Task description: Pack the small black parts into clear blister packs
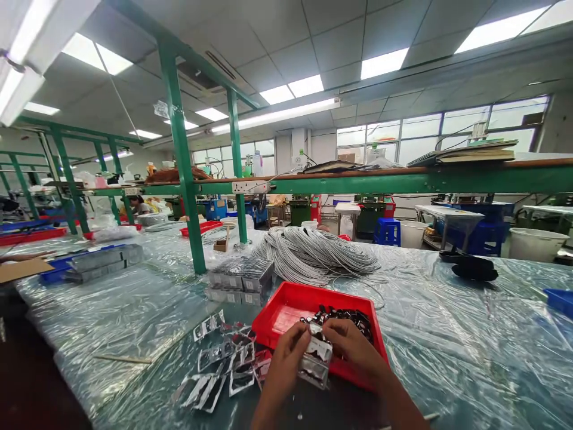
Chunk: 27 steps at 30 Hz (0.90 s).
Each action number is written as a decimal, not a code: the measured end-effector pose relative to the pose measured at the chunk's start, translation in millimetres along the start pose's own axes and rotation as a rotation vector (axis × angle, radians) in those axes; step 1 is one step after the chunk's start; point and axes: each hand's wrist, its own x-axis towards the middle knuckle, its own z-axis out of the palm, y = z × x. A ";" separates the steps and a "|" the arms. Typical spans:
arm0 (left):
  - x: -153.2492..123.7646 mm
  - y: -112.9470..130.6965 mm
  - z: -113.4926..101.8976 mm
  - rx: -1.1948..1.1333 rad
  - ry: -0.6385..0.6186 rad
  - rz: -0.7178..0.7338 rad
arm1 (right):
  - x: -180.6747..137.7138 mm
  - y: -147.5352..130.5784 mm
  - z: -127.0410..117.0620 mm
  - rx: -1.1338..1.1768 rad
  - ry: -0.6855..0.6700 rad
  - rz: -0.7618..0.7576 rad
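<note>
My left hand [286, 359] and my right hand [354, 346] are closed together on a small clear plastic bag [316, 361] holding a dark part, just in front of a red tray [286, 313]. The tray holds several small dark parts [353, 318] at its right side. To the left of my hands lie several filled clear bags [228, 364] scattered on the plastic-covered table [134, 310].
A big coil of grey cable [313, 254] lies behind the tray, with stacked silvery packs [242, 276] to its left. Green frame posts [185, 197] rise from the table. A black object [473, 270] and a blue bin [559, 298] sit at right. A person works far left.
</note>
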 end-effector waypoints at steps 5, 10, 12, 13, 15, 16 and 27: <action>51.0 -11.4 11.3 0.144 0.039 0.075 | 21.2 30.0 -8.6 -0.024 0.276 -0.086; 65.5 -39.4 23.8 0.208 0.069 0.074 | 19.6 30.4 -25.5 -0.383 0.267 -0.141; 62.2 -43.6 23.2 0.221 0.021 0.063 | 17.8 27.6 -31.3 -0.423 0.215 -0.141; 60.3 -44.6 22.4 0.221 -0.001 0.056 | 17.2 26.5 -32.8 -0.451 0.200 -0.149; 57.8 -46.2 20.9 0.226 -0.013 0.046 | 17.3 26.0 -33.0 -0.540 0.207 -0.171; 57.5 -47.5 20.2 0.237 -0.004 0.048 | 17.9 26.8 -32.1 -0.583 0.226 -0.181; 57.4 -43.2 3.7 0.241 0.286 0.102 | 25.8 39.9 -42.2 -0.514 0.619 -0.082</action>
